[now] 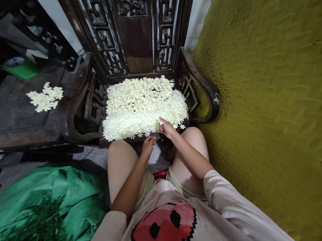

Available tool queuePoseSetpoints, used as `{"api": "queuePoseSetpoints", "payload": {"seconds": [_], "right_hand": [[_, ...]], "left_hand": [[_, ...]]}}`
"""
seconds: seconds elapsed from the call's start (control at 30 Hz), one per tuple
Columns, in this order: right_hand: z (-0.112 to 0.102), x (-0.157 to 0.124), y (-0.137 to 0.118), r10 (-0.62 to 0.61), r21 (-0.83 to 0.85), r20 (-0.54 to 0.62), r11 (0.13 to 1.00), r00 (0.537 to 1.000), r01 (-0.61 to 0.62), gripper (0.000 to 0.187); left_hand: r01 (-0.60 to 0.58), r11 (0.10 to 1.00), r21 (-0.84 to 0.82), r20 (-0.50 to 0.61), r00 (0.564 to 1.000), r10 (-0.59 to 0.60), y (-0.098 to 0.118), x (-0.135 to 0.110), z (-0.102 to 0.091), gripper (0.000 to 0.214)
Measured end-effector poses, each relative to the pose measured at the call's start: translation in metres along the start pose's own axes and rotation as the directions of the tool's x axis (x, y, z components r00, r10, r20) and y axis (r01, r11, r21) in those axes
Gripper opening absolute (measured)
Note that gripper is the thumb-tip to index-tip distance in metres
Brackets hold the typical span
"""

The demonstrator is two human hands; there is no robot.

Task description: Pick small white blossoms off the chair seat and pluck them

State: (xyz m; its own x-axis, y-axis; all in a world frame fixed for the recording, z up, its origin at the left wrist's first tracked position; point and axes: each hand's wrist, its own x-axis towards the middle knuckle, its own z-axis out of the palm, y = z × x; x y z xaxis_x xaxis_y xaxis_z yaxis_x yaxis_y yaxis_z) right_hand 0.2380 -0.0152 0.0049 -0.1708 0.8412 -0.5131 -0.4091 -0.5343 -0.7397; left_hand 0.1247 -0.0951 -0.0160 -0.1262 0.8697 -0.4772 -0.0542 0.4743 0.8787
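I am watching from the head view as the person is sitting low in front of a dark carved wooden armchair (198, 82), knees spread toward its seat. A wide, thick heap of small cream-white star-shaped flowers (142, 105) is covering nearly the whole seat, spilling right to the front edge.

The right hand (166, 127) is reaching out to the near right corner of the heap, its fingers curled and touching the flowers at the edge; I am seeing the fingertips pinched together on or around a blossom, though it is too small for me to tell whether one is really gripped. The left hand (147, 146) is hovering just below the front rail of the chair, between the knees, loosely curled with the fingers drawn in; I cannot tell whether it is holding anything.

To the left, a low dark wooden side table (11, 115) is standing just beside the armchair, and a smaller loose cluster of the same cream flowers (45, 98) is lying on it, well apart from the main heap. A crumpled green plastic sheet (74, 199) is lying on the floor at the person's left, with dark green leafy stems (38, 224) resting on it. A mustard-yellow wall with a chevron texture (273, 105) is filling the right side, close to the chair's right armrest
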Motion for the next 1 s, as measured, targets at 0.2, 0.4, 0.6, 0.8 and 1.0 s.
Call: {"api": "queuePoseSetpoints", "payload": {"seconds": [0.2,0.4,0.6,0.8,1.0], "right_hand": [[0.003,-0.011,-0.009,0.192,0.031,0.202,0.979,0.960,-0.203,0.043],[0.005,-0.019,-0.004,-0.050,0.026,0.114,0.999,0.992,0.047,0.032],[0.000,-0.011,-0.007,0.052,0.003,0.067,0.999,0.996,-0.053,0.048],[0.004,-0.021,-0.010,0.082,-0.020,0.243,0.997,0.967,-0.079,0.041],[0.001,-0.023,0.009,-0.053,-0.346,0.185,0.931,0.981,0.116,0.046]], "left_hand": [[-0.006,1.000,-0.022,-0.005,1.000,0.006,0.003,-0.002,-0.004,0.011],[0.019,0.999,-0.029,0.004,1.000,-0.019,0.001,-0.001,0.000,0.010],[0.005,0.999,-0.044,0.005,1.000,-0.005,-0.001,0.000,-0.002,0.011],[-0.058,0.998,-0.020,-0.015,0.998,0.058,-0.004,0.004,-0.007,0.016],[-0.381,0.924,0.025,-0.094,0.920,0.382,0.007,0.004,-0.015,0.042]]}}
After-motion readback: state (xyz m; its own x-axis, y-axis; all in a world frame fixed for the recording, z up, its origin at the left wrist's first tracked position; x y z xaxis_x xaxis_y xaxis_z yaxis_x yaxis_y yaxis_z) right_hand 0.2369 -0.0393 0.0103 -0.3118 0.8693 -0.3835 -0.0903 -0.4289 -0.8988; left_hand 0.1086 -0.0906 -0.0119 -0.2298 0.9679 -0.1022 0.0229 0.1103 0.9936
